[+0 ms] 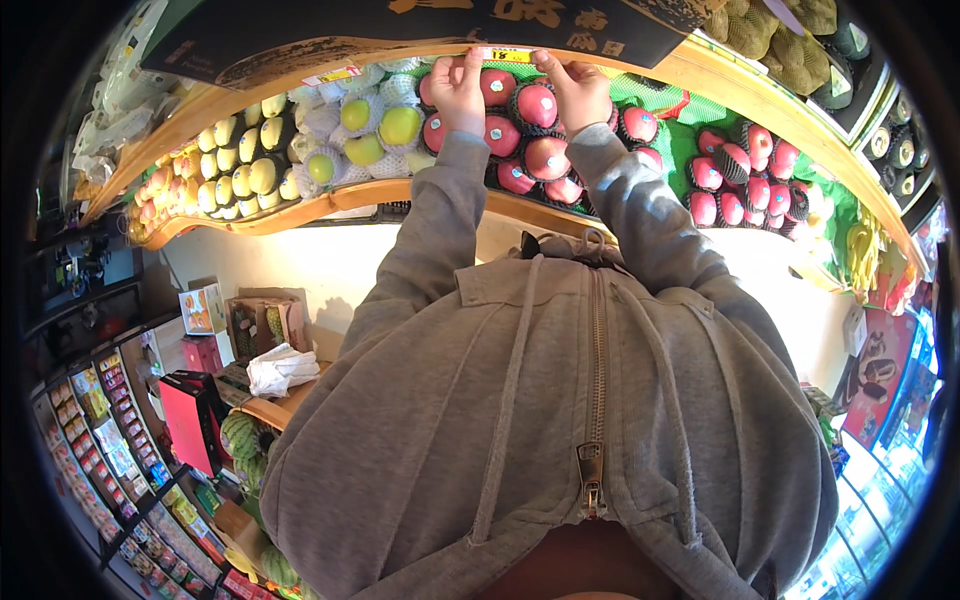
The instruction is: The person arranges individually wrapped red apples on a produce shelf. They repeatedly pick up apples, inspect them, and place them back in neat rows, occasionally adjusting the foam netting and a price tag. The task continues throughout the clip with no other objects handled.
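Observation:
Both my arms, in grey sleeves, reach forward over a fruit display. A small yellow and white price tag (pixel 510 55) lies against the wooden shelf rail (pixel 409 54). My left hand (pixel 459 90) pinches its left end, thumb and fingers closed on it. The right end is pinched by my right hand (pixel 576 91). Below and between the hands sit red apples (pixel 537 105) in dark foam nets. Green apples or pears (pixel 363 150) in white foam nets lie to the left of my left hand.
A black printed box (pixel 360 37) stands behind the rail. Another price tag (pixel 331 75) hangs further left. Yellow fruit (pixel 262 176) fills the left of the display; more red apples (pixel 759 191) and bananas (pixel 862 251) are at right. Watermelons (pixel 240 435) lie at lower left.

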`<state>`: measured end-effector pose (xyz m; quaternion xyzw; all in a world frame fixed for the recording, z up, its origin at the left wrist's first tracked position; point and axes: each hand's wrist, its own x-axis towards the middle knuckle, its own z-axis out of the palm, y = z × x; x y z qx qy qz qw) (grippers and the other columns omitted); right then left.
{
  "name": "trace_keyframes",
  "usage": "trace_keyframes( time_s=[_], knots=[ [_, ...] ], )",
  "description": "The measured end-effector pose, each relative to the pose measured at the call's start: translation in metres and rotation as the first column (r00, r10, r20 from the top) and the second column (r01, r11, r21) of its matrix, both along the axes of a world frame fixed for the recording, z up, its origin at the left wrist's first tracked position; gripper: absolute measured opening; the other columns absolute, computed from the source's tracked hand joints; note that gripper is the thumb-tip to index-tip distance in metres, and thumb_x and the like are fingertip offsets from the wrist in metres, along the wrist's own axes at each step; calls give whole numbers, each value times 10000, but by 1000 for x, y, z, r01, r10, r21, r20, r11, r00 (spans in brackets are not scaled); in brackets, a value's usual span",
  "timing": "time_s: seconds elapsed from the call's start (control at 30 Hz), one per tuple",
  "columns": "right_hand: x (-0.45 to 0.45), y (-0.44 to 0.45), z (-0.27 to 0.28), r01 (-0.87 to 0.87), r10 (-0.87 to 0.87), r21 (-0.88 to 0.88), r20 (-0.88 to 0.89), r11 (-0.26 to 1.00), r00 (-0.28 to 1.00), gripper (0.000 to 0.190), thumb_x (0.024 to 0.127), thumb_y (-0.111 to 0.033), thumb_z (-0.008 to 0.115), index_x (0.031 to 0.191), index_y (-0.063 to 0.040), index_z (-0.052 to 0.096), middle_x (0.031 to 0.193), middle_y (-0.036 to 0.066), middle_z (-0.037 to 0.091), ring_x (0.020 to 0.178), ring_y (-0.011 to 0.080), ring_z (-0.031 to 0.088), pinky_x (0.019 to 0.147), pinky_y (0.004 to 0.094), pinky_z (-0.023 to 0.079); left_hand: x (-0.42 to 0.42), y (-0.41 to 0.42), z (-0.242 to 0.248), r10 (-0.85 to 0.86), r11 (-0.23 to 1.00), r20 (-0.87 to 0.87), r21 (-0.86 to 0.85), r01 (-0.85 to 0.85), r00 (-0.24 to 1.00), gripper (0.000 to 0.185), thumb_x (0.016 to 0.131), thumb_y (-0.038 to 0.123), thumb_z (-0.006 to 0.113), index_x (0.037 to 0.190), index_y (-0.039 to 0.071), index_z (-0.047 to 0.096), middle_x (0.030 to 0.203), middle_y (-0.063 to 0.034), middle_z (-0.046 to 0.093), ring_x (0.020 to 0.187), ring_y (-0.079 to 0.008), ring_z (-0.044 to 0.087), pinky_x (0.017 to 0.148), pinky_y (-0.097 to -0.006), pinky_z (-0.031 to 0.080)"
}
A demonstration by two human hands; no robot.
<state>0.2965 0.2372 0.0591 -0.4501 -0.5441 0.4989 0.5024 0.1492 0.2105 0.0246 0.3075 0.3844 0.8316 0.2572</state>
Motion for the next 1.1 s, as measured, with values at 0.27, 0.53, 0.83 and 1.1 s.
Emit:
trace_keyframes(
  time_s=[0.27, 0.53, 0.83, 1.1],
  knots=[
    [-4, 21, -14, -9, -2, 138, 78, 990, 997, 514, 826, -503, 822, 878, 8, 798, 762, 139, 760, 682, 202, 717, 656, 369, 566, -34, 19, -30, -83, 980, -103, -189, 63, 991, 142, 925, 39, 751, 1035, 18, 663, 944, -27, 701, 848, -88, 631, 740, -254, 513],
    [139, -2, -58, -306, 264, -418, -155, 856, 952, 398, 931, -386, 724, 1054, -7, 720, 1004, 153, 760, 888, 253, 738, 771, 352, 593, 37, -54, -56, 12, 799, -1, -601, -10, 1000, 437, 1087, 399, 446, 1083, 7, 639, 934, -84, 694, 865, -165, 632, 826, -329, 494],
    [472, 75, -49, 471, -566, -316, -517, 824, 643, 530, 1022, -342, 559, 1471, -116, 391, 1341, 137, 553, 1216, 361, 556, 940, 551, 507, 249, -5, -46, -592, 669, 112, -483, 565, 798, 263, 960, 153, 724, 1150, -19, 662, 1102, -118, 717, 1031, -193, 686, 991, -331, 519],
    [551, 103, -28, 118, -151, -109, -375, 987, 915, 130, 1007, -189, 655, 1034, -73, 706, 973, 33, 721, 891, 186, 717, 747, 316, 564, 468, 110, 36, -716, 655, 30, -316, 686, 697, 316, 955, 139, 744, 1194, -55, 671, 1154, -109, 713, 1070, -148, 657, 953, -292, 524]
  ],
)
